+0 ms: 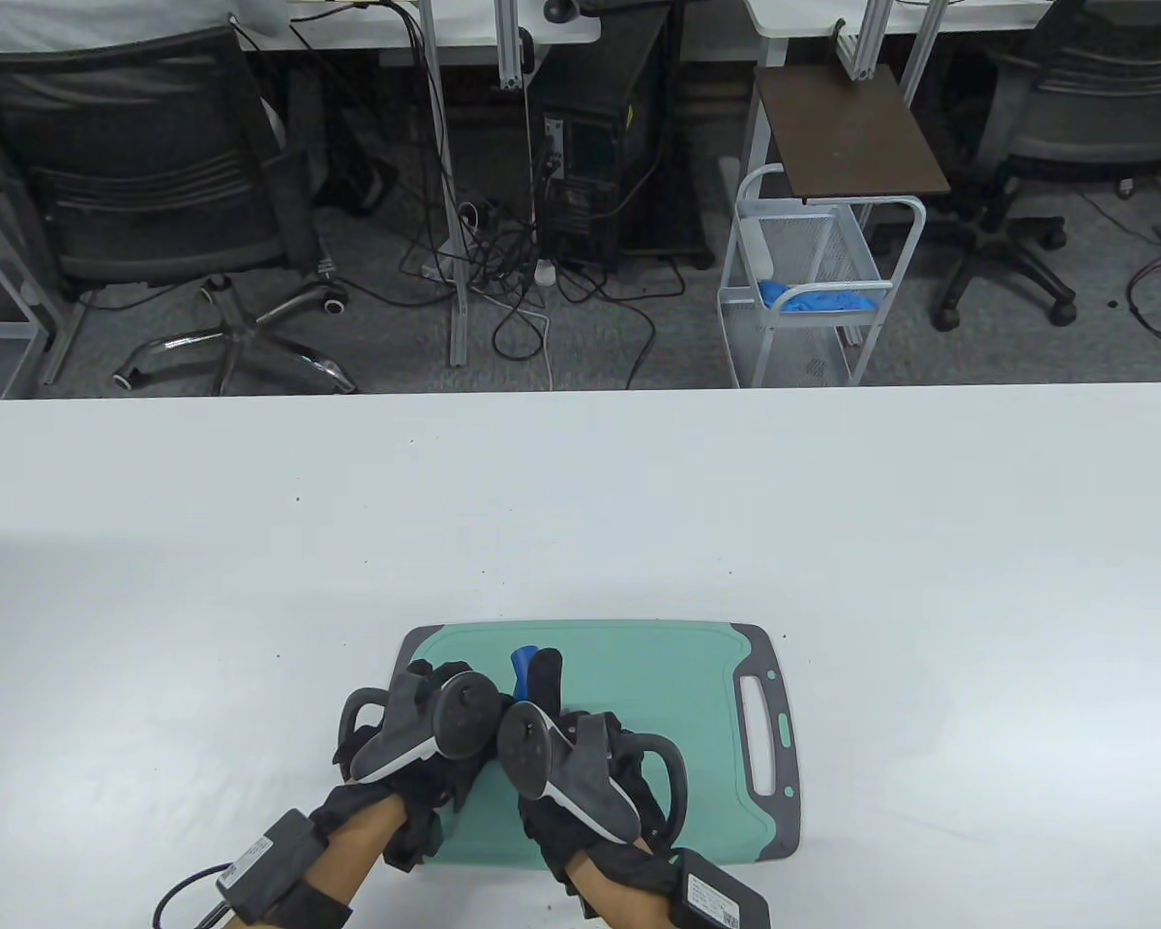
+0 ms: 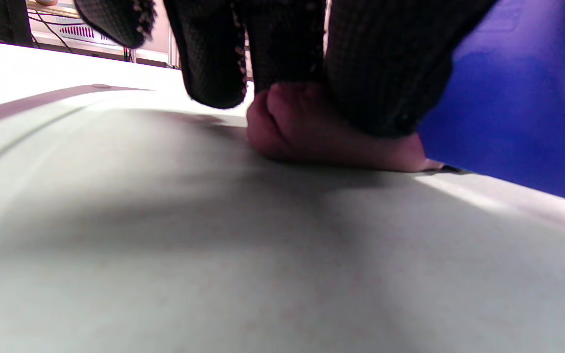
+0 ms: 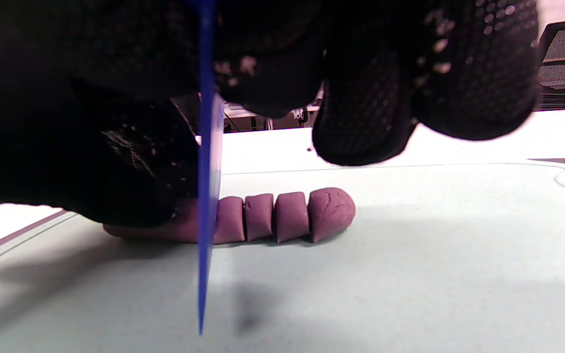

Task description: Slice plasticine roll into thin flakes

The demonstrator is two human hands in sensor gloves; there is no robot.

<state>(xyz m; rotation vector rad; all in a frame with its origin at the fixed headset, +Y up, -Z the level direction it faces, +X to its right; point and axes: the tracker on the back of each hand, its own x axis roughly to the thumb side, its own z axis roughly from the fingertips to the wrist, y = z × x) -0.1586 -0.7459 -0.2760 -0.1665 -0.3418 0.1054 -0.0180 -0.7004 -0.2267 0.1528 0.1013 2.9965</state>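
Mid-slicing: my left hand (image 1: 426,735) presses the plasticine roll (image 3: 243,223) down; my right hand (image 1: 580,764) grips the blue blade (image 3: 206,196) in it. Next, a thinner cut beside my left fingers (image 2: 214,59).

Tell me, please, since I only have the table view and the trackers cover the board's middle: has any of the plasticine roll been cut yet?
Observer: Yes. The right wrist view shows the purple plasticine roll with four cut pieces at its free end, still lined up touching one another.
Operator: Thank you. Where is the cutter now?
Observer: The blue blade held by the right hand stands edge-on against the roll, beside the last cut.
Operator: And the other end?
Observer: In the left wrist view the left hand fingers press down on the roll, which lies on the green cutting board.
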